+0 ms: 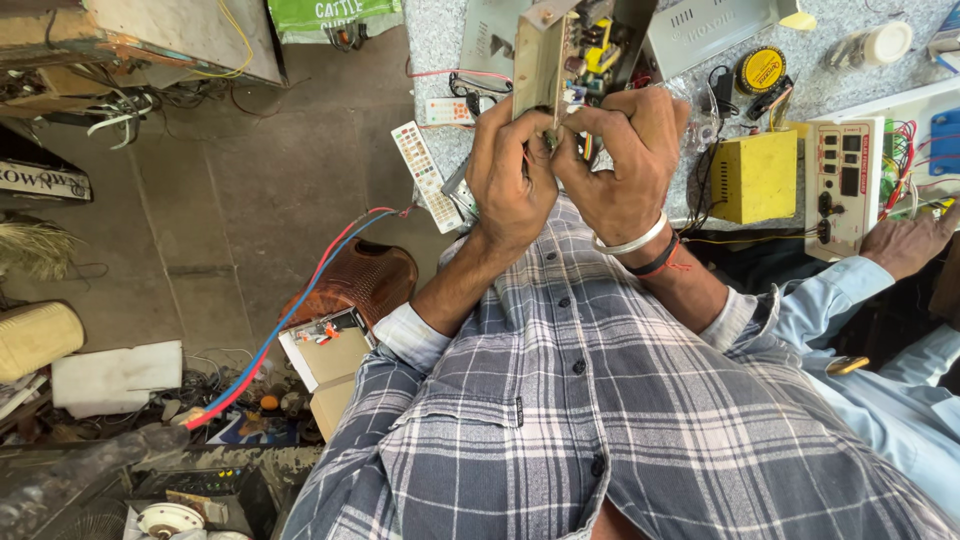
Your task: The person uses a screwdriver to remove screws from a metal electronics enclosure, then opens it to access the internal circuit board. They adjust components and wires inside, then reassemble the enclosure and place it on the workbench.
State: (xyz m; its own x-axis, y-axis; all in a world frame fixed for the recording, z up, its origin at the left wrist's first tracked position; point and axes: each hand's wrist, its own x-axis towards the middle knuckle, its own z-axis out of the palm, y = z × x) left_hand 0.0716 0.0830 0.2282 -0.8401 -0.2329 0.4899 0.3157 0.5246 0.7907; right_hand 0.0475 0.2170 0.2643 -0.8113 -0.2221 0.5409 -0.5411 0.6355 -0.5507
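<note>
From the head view we look down on a speckled grey stone bench with a bare concrete floor to its left. The bench is crowded. A boxy yellow metal case sits to the right of our hands, and just right of that case stands a cream meter panel with red wires. Behind the yellow case lies a round yellow-and-black tape roll. A long white remote control hangs over the bench edge, left of the case.

Our left hand and right hand meet in front of our checked shirt, left of the yellow case. Both are closed tight on the lower end of a circuit board. It is a flat beige sheet-metal plate held upright, with small yellow and dark parts on its right face. The fingertips pinch together at the plate's bottom edge, where thin wires show.

On the floor, far left of the case, a red and blue cable pair runs past a brown ribbed plastic stool. Another person's hand rests just right of the meter panel.
</note>
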